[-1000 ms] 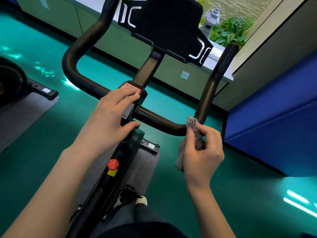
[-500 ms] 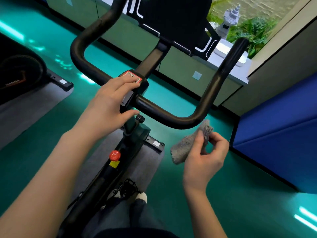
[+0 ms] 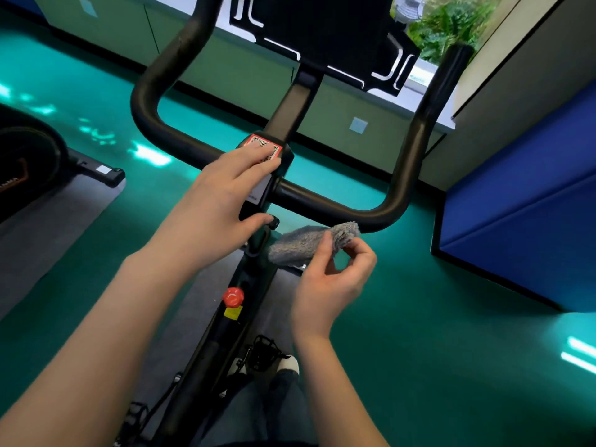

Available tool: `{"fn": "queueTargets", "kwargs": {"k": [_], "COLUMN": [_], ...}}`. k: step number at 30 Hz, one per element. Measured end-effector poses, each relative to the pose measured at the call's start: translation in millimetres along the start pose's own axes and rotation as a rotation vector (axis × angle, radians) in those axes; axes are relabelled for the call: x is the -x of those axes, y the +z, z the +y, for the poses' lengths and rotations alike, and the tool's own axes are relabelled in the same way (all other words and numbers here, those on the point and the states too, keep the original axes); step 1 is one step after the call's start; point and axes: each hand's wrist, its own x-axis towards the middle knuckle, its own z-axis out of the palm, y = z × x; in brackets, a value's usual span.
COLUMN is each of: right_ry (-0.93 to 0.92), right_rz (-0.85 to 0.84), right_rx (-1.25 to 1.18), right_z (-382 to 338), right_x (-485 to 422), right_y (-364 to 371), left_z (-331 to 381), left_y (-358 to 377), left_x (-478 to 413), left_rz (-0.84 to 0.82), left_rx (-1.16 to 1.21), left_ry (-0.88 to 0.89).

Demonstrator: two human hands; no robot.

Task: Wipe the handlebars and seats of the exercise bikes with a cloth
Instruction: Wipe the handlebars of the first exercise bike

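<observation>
Grey cloth point(image 3: 309, 243) is being pinched by the right hand point(image 3: 329, 285) just beneath the black handlebar point(image 3: 322, 201), while the left hand point(image 3: 219, 201) is resting, fingers straight, on the centre clamp point(image 3: 283, 156).

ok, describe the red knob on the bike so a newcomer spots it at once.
Start at the black U-shaped handlebar across the middle of the view and follow the bike's dark frame down toward the viewer. The red knob sits on that frame, below the left hand. It is the only round red part, with a small yellow label just beneath it.
</observation>
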Motion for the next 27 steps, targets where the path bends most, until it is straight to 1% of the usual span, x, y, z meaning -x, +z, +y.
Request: {"fn": "queueTargets", "kwargs": {"k": [3,7,11,15,18,20,24,26,27], "right_ry": [0.028,0.034,0.019,-0.094,-0.201,-0.239,-0.115,-0.023,0.051], "right_rz": [-0.049,-0.021,-0.05,-0.165,-0.135,-0.16,-0.32,-0.317,-0.285], "right_rx": [-0.013,-0.034,-0.039,0.027,0.082,0.099,0.085,0.082,0.06], "right_z": [-6.2,-8.6,-10.4,-11.9,-11.9,-13.1,-11.9,-2.2,1.9], "right_x": [17.1,28.2,32.3,30.5,25.1,22.1,20.7,19.6,16.7], "right_y": [21.9,44.1,48.1,37.2,26.7,27.9,26.2,11.1,2.2], "left_z": [-4.9,-10.5,-11.0,-6.9,-4.9,-4.3,-2.3,-1.3,-1.0], "left_y": [-4.7,-11.2,-13.0,-10.9,-10.2,-9.8,-9.6,-9.1,-8.2], "left_x": [0.2,-0.6,0.1,0.5,1.3,1.6,1.4,1.7,1.9], "left_rz": [-0.041,-0.069,-0.067,-0.057,-0.043,-0.039,-0.036,-0.025,-0.018], "left_rx": [0.022,0.044,0.054,0.029,0.017,0.008,-0.014,-0.015,-0.015], "left_ry": [0.023,0.055,0.062,0.051,0.046,0.046,0.045,0.04,0.039]}}
